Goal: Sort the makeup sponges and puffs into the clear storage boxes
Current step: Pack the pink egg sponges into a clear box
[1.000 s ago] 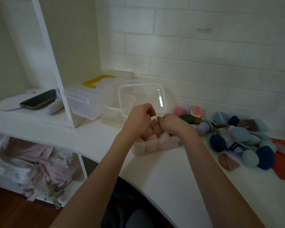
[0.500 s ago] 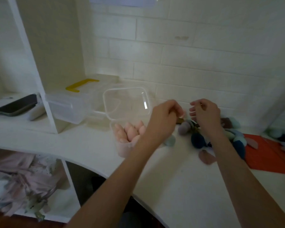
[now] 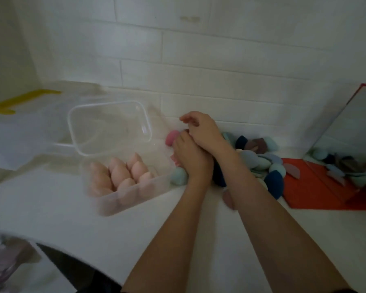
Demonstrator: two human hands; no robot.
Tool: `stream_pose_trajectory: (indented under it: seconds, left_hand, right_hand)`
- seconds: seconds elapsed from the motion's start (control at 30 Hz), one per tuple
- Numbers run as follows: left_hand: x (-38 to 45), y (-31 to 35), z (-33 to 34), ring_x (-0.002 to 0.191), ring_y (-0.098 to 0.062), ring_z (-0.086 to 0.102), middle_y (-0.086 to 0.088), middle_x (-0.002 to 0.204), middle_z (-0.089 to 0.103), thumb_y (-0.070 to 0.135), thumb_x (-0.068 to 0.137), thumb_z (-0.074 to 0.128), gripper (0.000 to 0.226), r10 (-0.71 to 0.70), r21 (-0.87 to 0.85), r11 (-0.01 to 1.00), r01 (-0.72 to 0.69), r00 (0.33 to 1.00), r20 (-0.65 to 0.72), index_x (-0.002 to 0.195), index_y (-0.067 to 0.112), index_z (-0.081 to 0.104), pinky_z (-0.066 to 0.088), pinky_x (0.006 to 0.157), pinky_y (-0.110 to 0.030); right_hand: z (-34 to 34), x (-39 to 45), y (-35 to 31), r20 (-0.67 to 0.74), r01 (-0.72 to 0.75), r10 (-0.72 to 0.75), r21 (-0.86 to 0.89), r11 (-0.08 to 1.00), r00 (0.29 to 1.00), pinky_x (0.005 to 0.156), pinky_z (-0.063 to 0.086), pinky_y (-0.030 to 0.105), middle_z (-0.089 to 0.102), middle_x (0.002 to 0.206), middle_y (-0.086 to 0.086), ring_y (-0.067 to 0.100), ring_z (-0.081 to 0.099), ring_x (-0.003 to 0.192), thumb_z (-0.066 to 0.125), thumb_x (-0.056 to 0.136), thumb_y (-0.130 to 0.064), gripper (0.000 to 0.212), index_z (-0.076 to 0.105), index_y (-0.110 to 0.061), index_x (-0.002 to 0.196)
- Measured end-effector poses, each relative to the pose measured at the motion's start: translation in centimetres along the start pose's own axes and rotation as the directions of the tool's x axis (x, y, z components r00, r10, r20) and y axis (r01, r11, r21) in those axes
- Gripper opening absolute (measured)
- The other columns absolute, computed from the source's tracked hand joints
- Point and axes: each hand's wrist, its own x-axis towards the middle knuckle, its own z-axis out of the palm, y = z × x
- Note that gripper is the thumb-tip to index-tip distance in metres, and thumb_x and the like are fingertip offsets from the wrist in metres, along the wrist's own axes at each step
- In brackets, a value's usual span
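The open box [image 3: 125, 187], packed with upright peach sponges [image 3: 123, 176], is the landmark. Just right of it, the left hand [image 3: 190, 159] reaches into the near edge of the pile [image 3: 260, 163], fingers curled down by a pink sponge [image 3: 171, 138]; whether it grips one cannot be told. The right hand [image 3: 203, 130], overlapping it, hangs loosely curled, holding nothing visible. Risks: crossed wrists could fumble a pick, or a forearm could sweep loose puffs further right, towards the mirror [image 3: 347, 132].
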Motion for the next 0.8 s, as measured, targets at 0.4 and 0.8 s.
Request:
stream_pose_trajectory:
  seconds: [0.4,0.8]
  left_hand:
    - [5.5,-1.4,3.8,0.12,-0.037,0.037,-0.02,0.135,0.046,0.013,0.093,0.043,0.04,-0.251,0.256,0.929,0.269,0.963,-0.101,0.132,0.006,0.038,0.03,0.097,-0.039]
    - [2.8,1.5,3.3,0.074,-0.011,0.052,-0.004,0.096,0.057,0.018,0.082,0.064,0.028,0.305,-0.311,0.907,-0.284,0.952,0.023,0.106,0.013,0.052,0.042,0.064,-0.009]
  right_hand:
    - [-6.0,-2.6,7.9,-0.267,-0.152,0.116,-0.122,0.981,0.957,0.073,0.046,0.022,0.065,0.094,0.006,0.018,0.06,0.087,0.044,0.086,0.003,0.029,0.065,-0.015,0.092]
    - [-8.3,-3.7,10.3,-0.061,-0.339,0.351,-0.447,0.827,0.935,0.079,0.05,0.035,0.061,0.089,0.003,0.021,0.058,0.088,0.059,0.084,-0.026,0.02,0.06,-0.013,0.1]
